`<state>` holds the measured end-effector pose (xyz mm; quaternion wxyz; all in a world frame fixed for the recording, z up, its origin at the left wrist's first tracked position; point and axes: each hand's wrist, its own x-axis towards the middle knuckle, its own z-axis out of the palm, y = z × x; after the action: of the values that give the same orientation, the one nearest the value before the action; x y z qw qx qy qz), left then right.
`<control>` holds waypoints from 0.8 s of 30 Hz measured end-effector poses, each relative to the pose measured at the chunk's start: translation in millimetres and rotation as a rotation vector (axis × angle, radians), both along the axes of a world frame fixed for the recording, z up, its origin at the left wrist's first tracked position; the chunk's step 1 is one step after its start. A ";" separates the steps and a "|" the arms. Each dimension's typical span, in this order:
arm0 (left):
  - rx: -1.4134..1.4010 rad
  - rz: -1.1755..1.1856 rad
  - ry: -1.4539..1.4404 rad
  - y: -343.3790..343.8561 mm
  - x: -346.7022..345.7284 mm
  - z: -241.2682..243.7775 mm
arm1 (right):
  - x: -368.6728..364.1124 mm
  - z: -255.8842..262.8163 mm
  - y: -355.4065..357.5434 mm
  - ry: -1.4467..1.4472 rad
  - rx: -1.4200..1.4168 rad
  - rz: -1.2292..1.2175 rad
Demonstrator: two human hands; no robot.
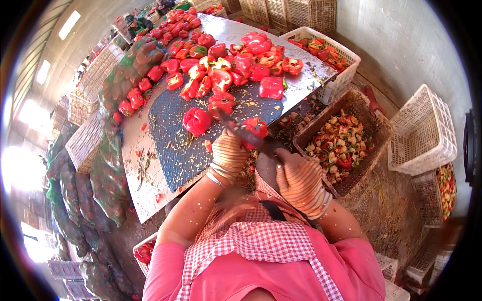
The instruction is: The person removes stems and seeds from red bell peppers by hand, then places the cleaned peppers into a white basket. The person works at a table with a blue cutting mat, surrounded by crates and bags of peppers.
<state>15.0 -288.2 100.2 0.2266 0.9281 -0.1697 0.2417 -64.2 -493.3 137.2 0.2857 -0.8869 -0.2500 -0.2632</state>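
My right hand [301, 182], in a striped, stained work glove, grips the dark handle of a knife [241, 131]. Its blurred blade points up and left, across the front of my left hand [228, 155]. That hand, gloved the same way, holds a red bell pepper [257, 127] at the table's near edge; the blade hides part of the grip. On the blue textured mat [173, 150] lies a whole red bell pepper [197, 121]. Beyond it, cut pepper halves [221, 79] are heaped, pale inside. Seeds are scattered over the mat.
The metal table [139, 180] carries more whole peppers [177, 24] at its far end. Green mesh sacks [109, 188] line its left side. To the right stand a brown crate [380, 150] of pepper cores, a white crate [348, 56] of pepper pieces and a tilted white crate [418, 131].
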 end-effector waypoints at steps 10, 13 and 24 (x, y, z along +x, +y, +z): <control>0.462 0.026 -0.132 -21.1 19.9 -55.7 | -15.8 -3.8 -7.3 0.002 -0.143 -0.073; 0.295 0.043 -0.317 -14.0 31.6 -99.2 | -20.1 -2.5 -10.4 0.080 -0.139 -0.064; -0.678 -0.123 0.139 -83.4 -20.3 16.7 | -20.9 -162.8 -151.2 0.786 -0.324 -0.792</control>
<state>-5.3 -371.6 117.0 0.5472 0.8023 -0.1195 0.2064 -85.1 -644.5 -25.6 0.0972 -0.9764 0.1887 0.0407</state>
